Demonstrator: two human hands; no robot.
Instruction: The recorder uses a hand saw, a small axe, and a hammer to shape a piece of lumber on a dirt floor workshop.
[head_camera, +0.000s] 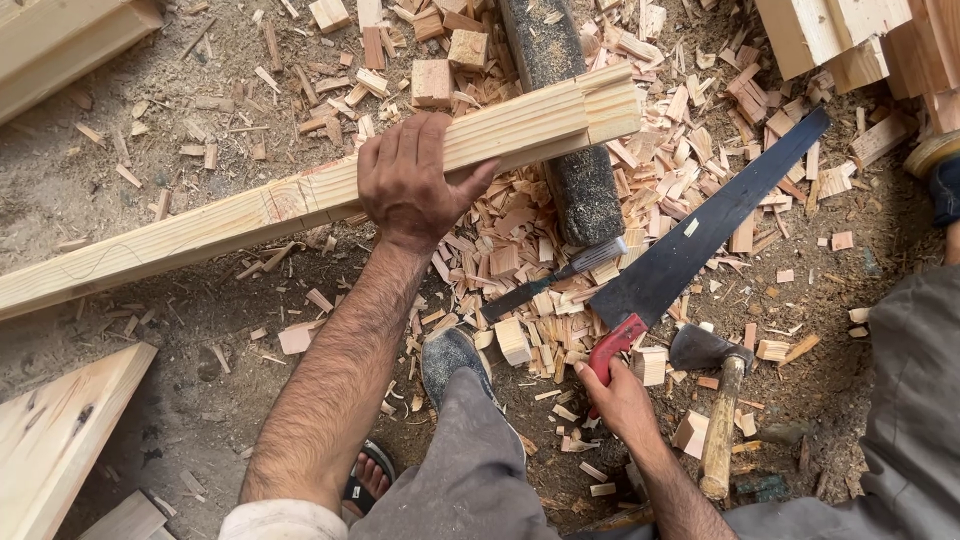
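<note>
Near edge: right hand (622, 400) wraps the red handle of the handsaw (700, 240); blade lies flat on the chips, tip pointing up-right. Hatchet (712, 352) sits just right of that handle, tight gap. Chisel (555, 280) lies just left of the blade. Shoe (450, 362) between the arms. Further out: left hand (410, 185), arm extended, palm down, fingers curled over the long pale beam (300, 200), pinning it. Beam's far end rests on a dark log (570, 120). Offcuts crowd beyond.

Bare dirt (150, 90) open upper left, offcuts (520, 290), hatchet (715, 390), chisel (555, 280) crowding centre
</note>
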